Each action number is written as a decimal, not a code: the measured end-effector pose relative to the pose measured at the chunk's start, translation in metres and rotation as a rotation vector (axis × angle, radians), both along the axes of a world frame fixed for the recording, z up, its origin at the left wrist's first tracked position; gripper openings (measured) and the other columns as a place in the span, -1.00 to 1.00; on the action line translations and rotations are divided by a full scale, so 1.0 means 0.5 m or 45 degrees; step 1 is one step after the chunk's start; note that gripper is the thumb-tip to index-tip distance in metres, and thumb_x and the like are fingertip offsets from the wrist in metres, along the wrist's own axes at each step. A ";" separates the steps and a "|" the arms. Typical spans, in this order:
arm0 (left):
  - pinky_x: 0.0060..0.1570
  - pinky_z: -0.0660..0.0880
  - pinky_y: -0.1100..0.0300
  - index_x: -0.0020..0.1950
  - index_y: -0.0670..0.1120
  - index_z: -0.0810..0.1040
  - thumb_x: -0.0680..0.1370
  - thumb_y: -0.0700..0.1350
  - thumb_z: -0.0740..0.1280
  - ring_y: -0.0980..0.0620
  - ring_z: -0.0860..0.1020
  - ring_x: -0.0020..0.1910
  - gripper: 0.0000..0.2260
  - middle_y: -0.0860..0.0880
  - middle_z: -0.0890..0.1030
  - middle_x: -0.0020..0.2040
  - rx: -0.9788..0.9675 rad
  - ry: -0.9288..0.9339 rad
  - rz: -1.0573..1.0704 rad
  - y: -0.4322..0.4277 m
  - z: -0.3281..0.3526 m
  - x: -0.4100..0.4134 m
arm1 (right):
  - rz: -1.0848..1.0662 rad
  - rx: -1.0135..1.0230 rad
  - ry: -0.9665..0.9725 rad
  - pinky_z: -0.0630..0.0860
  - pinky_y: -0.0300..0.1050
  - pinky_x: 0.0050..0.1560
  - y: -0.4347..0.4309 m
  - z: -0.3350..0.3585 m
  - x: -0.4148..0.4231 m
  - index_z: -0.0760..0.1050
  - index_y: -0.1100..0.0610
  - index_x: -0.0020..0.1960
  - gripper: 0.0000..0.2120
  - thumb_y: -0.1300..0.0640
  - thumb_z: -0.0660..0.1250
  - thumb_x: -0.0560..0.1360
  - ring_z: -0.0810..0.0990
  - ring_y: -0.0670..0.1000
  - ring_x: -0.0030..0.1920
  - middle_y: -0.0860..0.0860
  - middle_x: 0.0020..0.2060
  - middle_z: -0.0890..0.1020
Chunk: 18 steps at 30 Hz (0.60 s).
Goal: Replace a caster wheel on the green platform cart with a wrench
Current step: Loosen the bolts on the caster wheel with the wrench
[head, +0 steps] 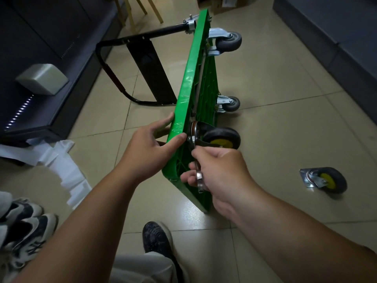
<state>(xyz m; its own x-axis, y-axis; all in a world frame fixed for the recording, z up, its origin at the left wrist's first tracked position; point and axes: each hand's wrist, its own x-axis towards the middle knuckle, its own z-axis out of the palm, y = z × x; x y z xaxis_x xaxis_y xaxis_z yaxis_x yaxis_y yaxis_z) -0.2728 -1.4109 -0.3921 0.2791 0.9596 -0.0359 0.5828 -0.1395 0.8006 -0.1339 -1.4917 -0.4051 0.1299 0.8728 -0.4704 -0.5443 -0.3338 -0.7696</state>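
Your right hand [220, 170] is nearest, fingers curled round the one wrench [197, 175]; its long axis runs up and away from your fist, head at the mounting plate of the yellow-hubbed caster [221, 138]; your left hand [151, 148] grips the edge of the green platform cart [189, 82], which stands on its side; four casters show: this one, a loose caster [324, 180] on the floor to your right, a grey caster [231, 103] beyond, and a farther grey caster [228, 40].

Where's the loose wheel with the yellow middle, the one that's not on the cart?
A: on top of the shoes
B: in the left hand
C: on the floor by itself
C: the loose caster wheel lies alone on the floor tiles, to the right of the green cart.
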 end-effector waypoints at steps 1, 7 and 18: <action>-0.24 0.64 0.26 0.57 0.14 0.38 0.56 0.06 0.44 0.33 0.65 -0.13 -0.41 0.11 0.51 0.36 0.000 -0.004 0.003 0.001 0.000 0.001 | -0.022 0.021 0.013 0.44 -0.27 -0.54 -0.001 -0.004 -0.003 0.61 0.22 0.02 -0.88 0.26 0.29 0.61 0.56 0.01 -0.52 0.08 -0.41 0.51; -0.19 0.65 0.28 0.56 0.14 0.39 0.56 0.06 0.45 0.30 0.68 -0.07 -0.42 0.14 0.52 0.32 0.015 -0.006 -0.001 -0.001 -0.002 -0.002 | 0.008 0.160 -0.098 0.50 -0.25 -0.41 0.006 -0.023 -0.018 0.64 0.17 0.12 -0.84 0.22 0.31 0.61 0.59 -0.03 -0.45 -0.03 -0.45 0.57; -0.05 0.70 0.13 0.56 0.09 0.41 0.54 0.07 0.44 0.15 0.70 0.08 -0.41 0.08 0.58 0.37 0.004 -0.016 -0.005 -0.006 0.005 0.000 | 0.047 0.429 -0.474 0.67 0.19 -0.02 -0.019 -0.138 -0.032 0.50 -0.02 0.40 -0.61 0.15 0.36 0.58 0.73 0.15 -0.06 0.09 -0.13 0.74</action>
<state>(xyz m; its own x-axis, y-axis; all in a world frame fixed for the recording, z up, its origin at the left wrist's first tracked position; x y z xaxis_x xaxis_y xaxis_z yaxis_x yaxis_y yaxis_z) -0.2729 -1.4140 -0.3896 0.2833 0.9586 -0.0297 0.5722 -0.1441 0.8073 -0.1499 -1.5012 -0.4742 0.2017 0.9754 -0.0893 -0.2050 -0.0472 -0.9776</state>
